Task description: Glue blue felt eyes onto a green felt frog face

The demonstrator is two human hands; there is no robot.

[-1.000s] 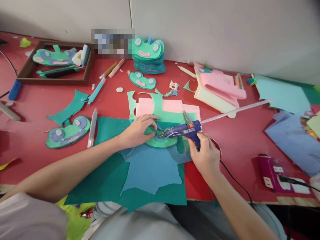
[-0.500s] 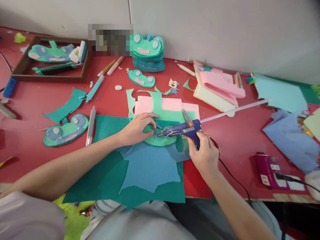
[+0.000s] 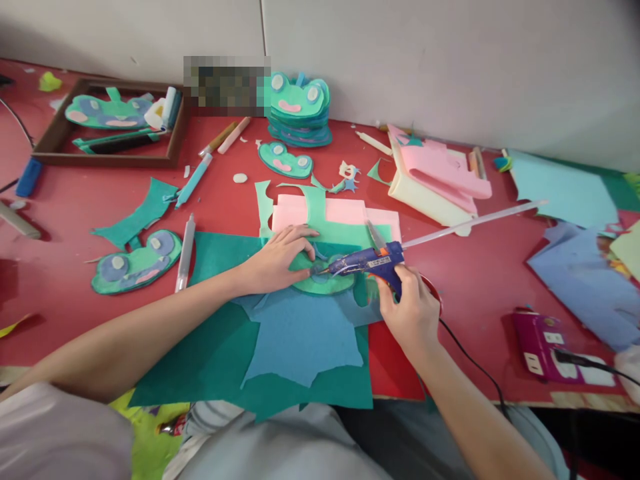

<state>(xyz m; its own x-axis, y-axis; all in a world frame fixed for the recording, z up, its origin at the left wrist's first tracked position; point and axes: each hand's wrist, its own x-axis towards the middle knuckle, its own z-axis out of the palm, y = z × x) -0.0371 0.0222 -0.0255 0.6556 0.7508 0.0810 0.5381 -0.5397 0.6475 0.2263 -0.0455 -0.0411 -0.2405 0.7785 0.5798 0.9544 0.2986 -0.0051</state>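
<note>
My right hand (image 3: 411, 303) grips a blue hot glue gun (image 3: 373, 261) by its handle, a long clear glue stick (image 3: 475, 221) jutting from its back. The nozzle points left at a blue round patch on a light green felt frog face (image 3: 327, 285). At the left side of that face lies my left hand (image 3: 280, 261), fingers stretched and apart, thumb and index tip beside the nozzle; they hide part of the face. Under it are a jagged blue felt sheet (image 3: 305, 340) and a dark green felt sheet (image 3: 200, 360).
Behind the work stands a stack of felt frog faces (image 3: 299, 110), with a single frog face (image 3: 285, 160) before it. A brown wooden tray (image 3: 105, 160) is at the back left, markers nearby. Folded pink felt (image 3: 440, 167) lies right of centre; a purple power strip (image 3: 543, 343) sits front right.
The camera view has shifted slightly, moving the scene a little down and right. The glue gun's nozzle stays over the blue patch, and both hands keep nearly the same pose.
</note>
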